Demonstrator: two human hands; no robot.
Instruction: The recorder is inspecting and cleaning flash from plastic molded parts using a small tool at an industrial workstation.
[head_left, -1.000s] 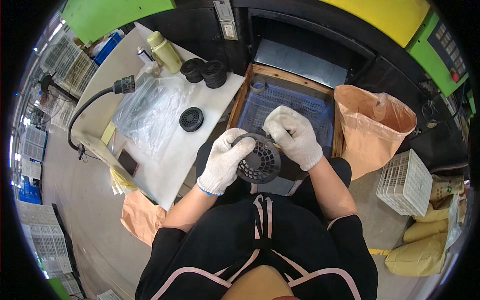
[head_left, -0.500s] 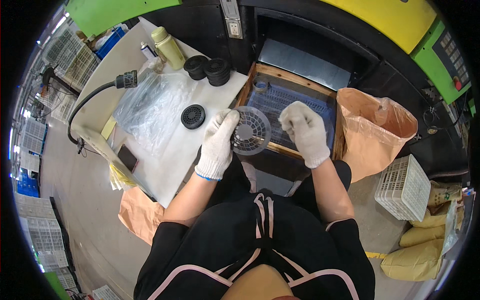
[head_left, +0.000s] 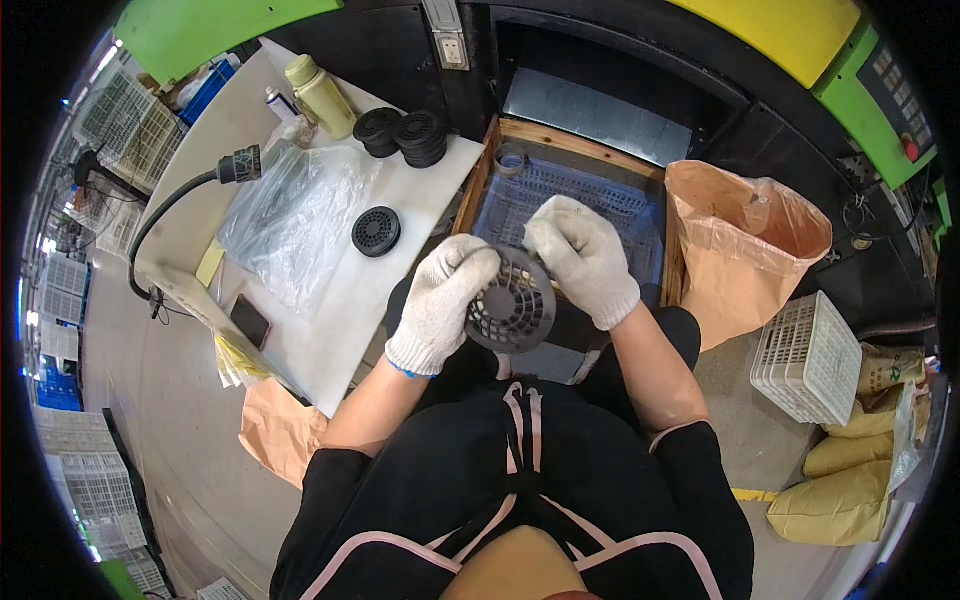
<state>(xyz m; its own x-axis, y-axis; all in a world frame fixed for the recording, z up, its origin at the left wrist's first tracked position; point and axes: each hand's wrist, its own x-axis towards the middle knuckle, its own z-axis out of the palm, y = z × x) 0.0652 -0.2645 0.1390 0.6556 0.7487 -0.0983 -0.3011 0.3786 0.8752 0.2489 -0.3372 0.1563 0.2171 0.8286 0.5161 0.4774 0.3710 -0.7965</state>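
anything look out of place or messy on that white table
Nothing looks damaged or spilled. One black round grille lies alone on the white table, apart from the two stacks of black grilles, beside a crumpled clear plastic bag. Both gloved hands, left hand and right hand, grip another grille.
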